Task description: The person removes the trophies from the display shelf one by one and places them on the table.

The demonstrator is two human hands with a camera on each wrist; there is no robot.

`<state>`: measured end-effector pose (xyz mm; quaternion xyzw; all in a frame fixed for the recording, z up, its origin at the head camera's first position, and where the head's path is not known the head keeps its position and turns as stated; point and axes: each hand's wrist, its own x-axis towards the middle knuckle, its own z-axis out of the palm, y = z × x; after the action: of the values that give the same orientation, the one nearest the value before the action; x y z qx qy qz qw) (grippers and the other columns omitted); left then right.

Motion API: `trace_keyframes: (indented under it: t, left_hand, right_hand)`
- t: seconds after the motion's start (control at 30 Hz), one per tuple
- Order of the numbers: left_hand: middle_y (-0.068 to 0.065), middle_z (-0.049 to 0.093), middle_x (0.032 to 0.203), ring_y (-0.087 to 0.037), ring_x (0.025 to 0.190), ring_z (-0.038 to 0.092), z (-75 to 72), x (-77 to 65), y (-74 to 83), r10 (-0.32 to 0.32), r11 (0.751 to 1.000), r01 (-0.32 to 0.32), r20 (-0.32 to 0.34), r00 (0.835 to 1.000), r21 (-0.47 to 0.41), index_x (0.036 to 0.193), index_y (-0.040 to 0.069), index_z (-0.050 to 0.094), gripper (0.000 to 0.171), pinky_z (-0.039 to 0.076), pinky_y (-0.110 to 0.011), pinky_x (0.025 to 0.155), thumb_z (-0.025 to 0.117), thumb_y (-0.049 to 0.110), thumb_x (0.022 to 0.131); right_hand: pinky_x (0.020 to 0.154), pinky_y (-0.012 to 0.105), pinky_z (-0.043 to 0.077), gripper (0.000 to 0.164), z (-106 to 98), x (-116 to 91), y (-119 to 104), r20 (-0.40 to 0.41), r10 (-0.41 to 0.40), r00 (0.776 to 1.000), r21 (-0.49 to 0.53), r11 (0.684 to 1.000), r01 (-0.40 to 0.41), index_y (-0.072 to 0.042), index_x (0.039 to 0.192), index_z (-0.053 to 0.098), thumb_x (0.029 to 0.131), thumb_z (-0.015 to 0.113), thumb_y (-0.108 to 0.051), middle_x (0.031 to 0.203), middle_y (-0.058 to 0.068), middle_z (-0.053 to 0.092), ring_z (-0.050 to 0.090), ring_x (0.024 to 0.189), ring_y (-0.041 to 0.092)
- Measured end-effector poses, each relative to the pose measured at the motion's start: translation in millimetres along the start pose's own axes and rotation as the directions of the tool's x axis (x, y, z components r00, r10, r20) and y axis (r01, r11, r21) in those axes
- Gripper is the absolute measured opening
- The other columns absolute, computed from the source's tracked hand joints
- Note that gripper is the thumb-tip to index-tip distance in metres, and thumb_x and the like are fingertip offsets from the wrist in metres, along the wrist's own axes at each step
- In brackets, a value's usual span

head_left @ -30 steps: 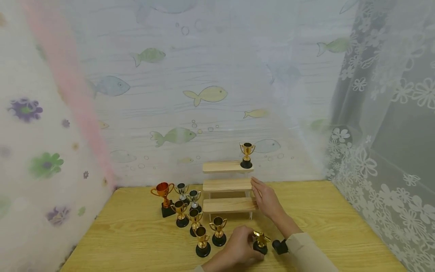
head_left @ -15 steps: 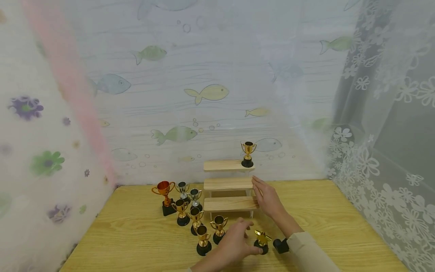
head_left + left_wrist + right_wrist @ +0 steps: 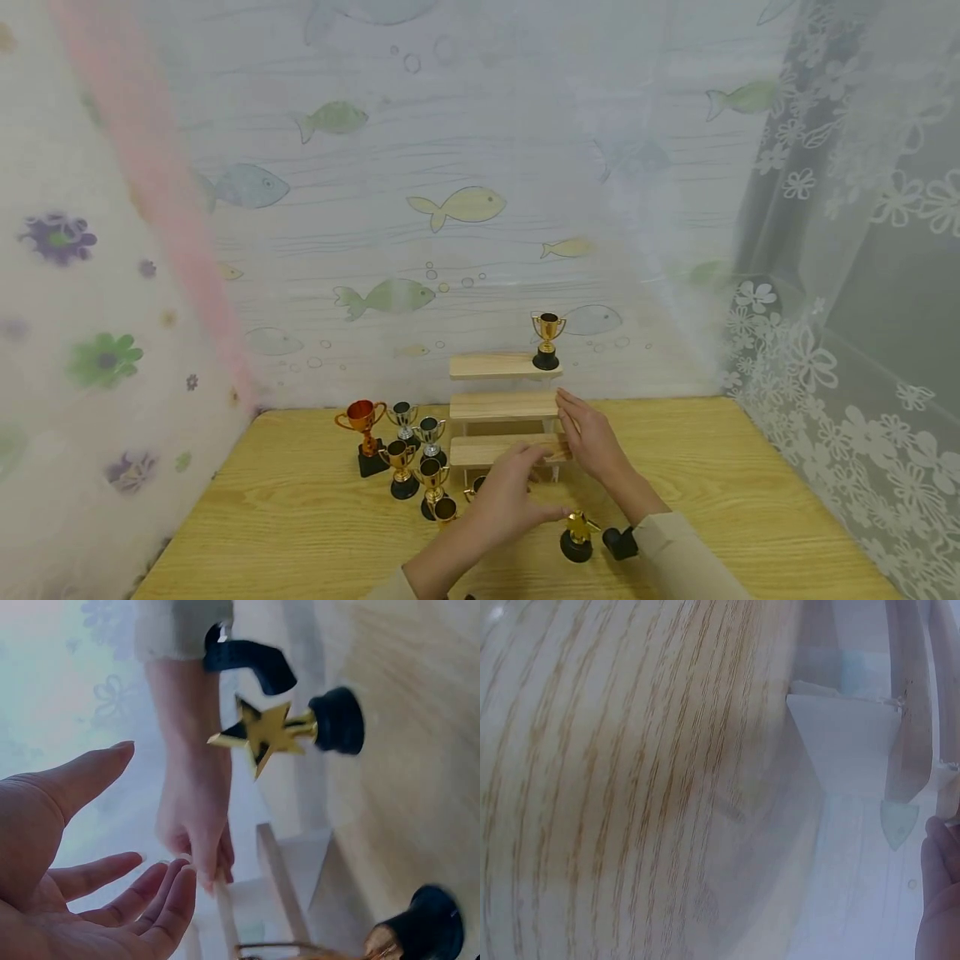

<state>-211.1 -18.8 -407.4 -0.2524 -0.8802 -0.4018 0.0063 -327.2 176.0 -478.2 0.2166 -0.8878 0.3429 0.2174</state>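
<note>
My left hand (image 3: pixel 502 504), fingers spread and slightly bent, hovers in front of the lowest shelf and holds nothing. Just right of its thumb, a gold star trophy (image 3: pixel 577 543) stands upright on its round black base. The left wrist view shows the star (image 3: pixel 268 736) apart from the thumb. My right hand (image 3: pixel 592 437) rests its straight fingers against the right end of the middle shelf of a three-step wooden stand (image 3: pixel 498 407). Its fingers (image 3: pixel 941 862) show at the right edge of the right wrist view. On the top shelf, at its right end, stands a gold cup trophy (image 3: pixel 548 331).
Left of the stand are a red-orange cup (image 3: pixel 362 418), two silver cups (image 3: pixel 430 430) and several gold cups (image 3: pixel 401 457), some partly hidden behind my left hand. A black device (image 3: pixel 620 543) sits at my right wrist. A fish-patterned curtain (image 3: pixel 465 275) hangs behind the table (image 3: pixel 247 517).
My left hand has let go of the star trophy and moved up and left, towards the lowest shelf. The trophy stays standing, and my right hand keeps its place on the stand.
</note>
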Motion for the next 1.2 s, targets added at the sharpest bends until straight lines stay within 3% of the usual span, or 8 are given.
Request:
trace_keyframes:
  t: [0.23, 0.5, 0.7, 0.93, 1.2]
  left_hand:
    - [-0.011, 0.059, 0.124, -0.03, 0.103, 0.063, -21.0, 14.1, 0.7, 0.038, 0.999, -0.036, -0.07, 0.997, 0.028, 0.137, 0.006, 0.06, 0.065, 0.055, -0.033, 0.081, 0.088, 0.03, 0.083]
    - [-0.017, 0.059, 0.13, -0.035, 0.112, 0.063, -37.9, 35.9, -1.0, 0.033, 0.999, -0.032, -0.129, 0.991, 0.012, 0.141, 0.004, 0.056, 0.063, 0.056, -0.047, 0.089, 0.082, 0.027, 0.089]
    - [-0.021, 0.054, 0.138, -0.041, 0.122, 0.056, -45.2, 56.6, -3.2, -0.017, 0.999, 0.009, -0.158, 0.987, -0.051, 0.148, 0.004, 0.049, 0.062, 0.051, -0.053, 0.096, 0.073, 0.03, 0.097]
    - [-0.022, 0.048, 0.144, -0.04, 0.13, 0.05, -50.4, 87.9, 3.0, -0.054, 0.996, 0.04, -0.204, 0.978, -0.074, 0.155, 0.004, 0.038, 0.073, 0.047, -0.056, 0.103, 0.073, 0.028, 0.096]
    - [-0.026, 0.041, 0.148, -0.041, 0.135, 0.046, -43.6, 118.3, -2.3, -0.161, 0.98, 0.127, -0.233, 0.959, -0.154, 0.158, 0.001, 0.028, 0.086, 0.045, -0.056, 0.105, 0.077, 0.027, 0.093]
  right_hand:
    - [0.107, 0.058, 0.043, 0.037, 1, 1, 1, -0.003, -0.011, 1.0, 0.006, 1.0, 0.011, 0.01, 0.139, 0.056, 0.107, 0.052, -0.009, 0.149, 0.023, 0.051, 0.05, 0.136, 0.043]
    - [0.107, 0.057, 0.042, 0.038, 0, 1, 0, 0.003, -0.003, 1.0, 0.027, 1.0, 0.003, 0.011, 0.14, 0.055, 0.108, 0.051, -0.01, 0.151, 0.023, 0.05, 0.049, 0.136, 0.043]
    - [0.108, 0.057, 0.042, 0.038, -1, 1, -1, 0.002, -0.001, 1.0, 0.026, 1.0, 0.001, 0.011, 0.14, 0.055, 0.108, 0.051, -0.009, 0.151, 0.022, 0.049, 0.049, 0.137, 0.043]
    - [0.108, 0.056, 0.042, 0.038, -1, 3, 2, -0.008, -0.009, 1.0, 0.017, 1.0, 0.009, 0.009, 0.14, 0.056, 0.108, 0.051, -0.01, 0.151, 0.021, 0.05, 0.05, 0.136, 0.042]
    - [0.107, 0.056, 0.043, 0.037, -1, 2, 2, 0.005, -0.015, 1.0, 0.02, 1.0, 0.014, 0.011, 0.138, 0.057, 0.108, 0.051, -0.01, 0.15, 0.023, 0.051, 0.052, 0.134, 0.043]
